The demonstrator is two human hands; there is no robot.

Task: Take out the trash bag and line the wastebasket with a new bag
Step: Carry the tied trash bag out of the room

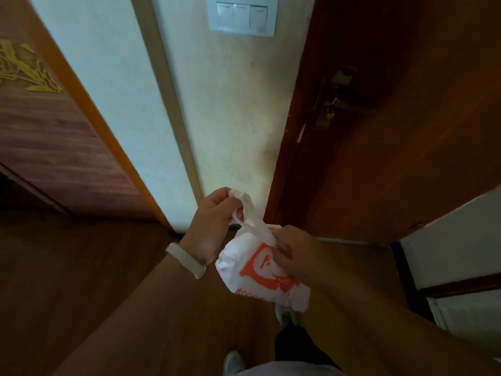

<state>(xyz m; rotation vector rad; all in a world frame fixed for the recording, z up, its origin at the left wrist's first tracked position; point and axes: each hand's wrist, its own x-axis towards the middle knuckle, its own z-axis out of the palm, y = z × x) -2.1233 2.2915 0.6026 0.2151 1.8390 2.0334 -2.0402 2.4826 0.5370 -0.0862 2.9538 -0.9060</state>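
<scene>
Item 1. Panel [54,137], far left: dark reddish wood with an orange edge and a gilt ornament [27,69] near the top. No part in the task.

Item 2. Wall [233,118], centre: pale, with a three-key switch plate [242,16] at the top.

Item 3. Left hand [214,226], centre: fingers curled tight round a twisted white handle of the bag, held up and away from the body. A pale wristband [185,260] sits on the wrist.

Item 4. Bag [257,272], between the hands: thin white plastic with orange print, bunched and small, held in mid-air over the wooden floor [108,294]. The handle runs taut from the left hand down to the right. Whether it is the removed trash bag being knotted or a fresh one being opened cannot be told.

Item 5. Right hand [292,253]: fingers curled, pinching the bag at its neck, just beside the print.

Item 6. Door [406,145], right: brown wood, with brass lock hardware [333,101] at its edge.

Item 7. Shoes [233,362], bottom: pale, on the floor below the bag.

Progress, as a judgement: mid-task at most. No wastebasket is in view, so its lining cannot be confirmed. If this is the old bag, carrying it out and fitting the new one are left to do; if it is the new one, it needs unfolding and fitting over the rim.
</scene>
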